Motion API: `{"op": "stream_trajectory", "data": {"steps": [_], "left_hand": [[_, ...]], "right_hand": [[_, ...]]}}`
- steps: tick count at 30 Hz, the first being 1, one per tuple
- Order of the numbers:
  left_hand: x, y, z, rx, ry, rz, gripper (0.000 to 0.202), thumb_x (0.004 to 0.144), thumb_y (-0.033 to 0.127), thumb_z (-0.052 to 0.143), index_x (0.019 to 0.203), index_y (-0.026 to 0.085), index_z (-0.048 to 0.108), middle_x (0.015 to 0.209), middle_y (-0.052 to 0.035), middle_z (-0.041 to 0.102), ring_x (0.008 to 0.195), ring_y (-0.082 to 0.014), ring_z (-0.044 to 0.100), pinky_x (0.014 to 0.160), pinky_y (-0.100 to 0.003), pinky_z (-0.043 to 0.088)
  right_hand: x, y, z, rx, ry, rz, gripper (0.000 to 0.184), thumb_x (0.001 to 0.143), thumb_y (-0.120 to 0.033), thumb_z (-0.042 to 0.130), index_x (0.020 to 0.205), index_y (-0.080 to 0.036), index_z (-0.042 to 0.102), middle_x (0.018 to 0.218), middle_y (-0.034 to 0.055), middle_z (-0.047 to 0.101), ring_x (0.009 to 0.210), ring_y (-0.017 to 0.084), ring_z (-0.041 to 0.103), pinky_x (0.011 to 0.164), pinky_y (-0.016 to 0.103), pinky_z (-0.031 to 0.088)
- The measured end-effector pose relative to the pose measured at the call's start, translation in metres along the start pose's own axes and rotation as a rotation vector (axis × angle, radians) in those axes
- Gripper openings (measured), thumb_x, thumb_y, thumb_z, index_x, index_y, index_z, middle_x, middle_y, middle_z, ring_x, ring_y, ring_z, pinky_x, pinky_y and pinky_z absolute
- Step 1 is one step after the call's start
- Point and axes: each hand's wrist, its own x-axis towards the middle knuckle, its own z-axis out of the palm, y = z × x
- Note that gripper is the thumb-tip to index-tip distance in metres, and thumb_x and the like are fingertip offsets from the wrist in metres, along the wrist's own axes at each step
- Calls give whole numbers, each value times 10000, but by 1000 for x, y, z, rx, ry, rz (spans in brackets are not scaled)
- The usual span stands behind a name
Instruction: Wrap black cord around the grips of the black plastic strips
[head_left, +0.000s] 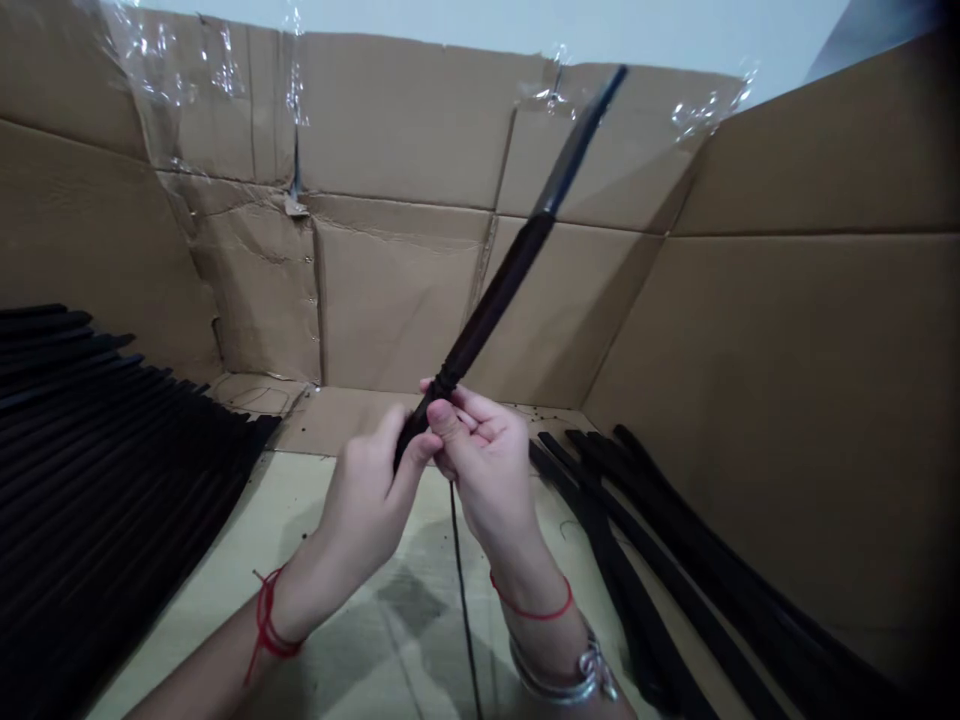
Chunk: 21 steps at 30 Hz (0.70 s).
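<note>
A long, slim dark stick slants up and away to the right, its far part glossier than the rest. My left hand is closed around its near end. Against the same stretch, the thumb and fingers of my right hand pinch a thin black cord. Turns of cord form a bunched wrap around the stick just above my fingers. Below my right hand the cord's loose length hangs towards me. The stick's lower tip is hidden by my left hand.
Many similar dark sticks lie side by side at left. Several more long black pieces rest along the right side. Cardboard walls, taped at the top, enclose the back and sides of the pale work surface.
</note>
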Motion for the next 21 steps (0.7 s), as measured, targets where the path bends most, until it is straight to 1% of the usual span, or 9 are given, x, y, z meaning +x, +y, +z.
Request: {"op": "stream_trajectory", "data": {"steps": [2,4,7,9,12,13,17,19,21], "left_hand": [[-1,0,3,-128,-149,-90,586,913,723,425,849,143,482,566,38,395,453,-64,347,405,-140,282],[-1,4,3,-238,-303,-191,621,914,753,354,841,148,471,526,44,390,406,-71,356,383,-155,311],[-1,11,-4,-80,-142,-112,559,908,693,478,838,139,498,574,6,488,482,-80,459,445,-142,378],[-1,14,-9,-66,-112,-146,561,897,704,489,809,150,479,521,35,430,423,-64,394,397,-130,334],[1,13,-13,-274,-411,-331,682,844,842,353,785,169,442,439,79,306,322,-56,253,311,-151,270],[2,12,-14,-285,-420,-301,705,818,865,362,787,165,445,442,74,321,333,-57,274,322,-150,288],[2,11,-17,-124,-173,-133,629,802,773,564,864,156,456,520,71,364,405,-40,310,357,-103,269],[-1,13,-21,-236,-405,-275,648,812,815,480,845,170,432,493,97,288,354,-28,193,308,-115,216],[-4,15,-22,-364,-581,-329,653,820,829,441,803,177,410,473,105,251,341,-26,151,299,-123,203]], "right_hand": [[-1,-2,1,5,-119,49,325,721,-389,795,889,-123,713,490,-82,387,386,16,209,354,174,166],[-1,-3,3,-62,-95,-3,246,748,-349,777,758,-127,672,489,-64,424,386,27,298,355,171,215],[-1,-1,6,-112,37,-130,235,766,-337,757,724,-139,638,524,-41,480,417,47,378,370,178,274],[0,1,6,-67,-69,-45,261,781,-386,735,789,-135,666,491,-66,422,387,33,280,356,183,208],[-1,2,6,-34,-246,88,305,763,-421,745,828,-130,686,454,-95,345,382,26,192,359,193,133],[-2,1,6,-44,-223,67,297,747,-416,759,779,-134,673,457,-93,347,386,28,202,359,196,142],[-6,-5,7,-63,-71,-24,341,727,-413,776,616,-148,594,485,-78,365,397,23,204,349,191,165],[-7,-8,7,-22,-194,66,284,712,-403,793,723,-140,684,482,-79,390,383,18,196,339,181,168],[-9,-11,9,-3,-231,85,278,674,-361,828,816,-141,735,518,-51,492,390,30,314,356,176,278]]}}
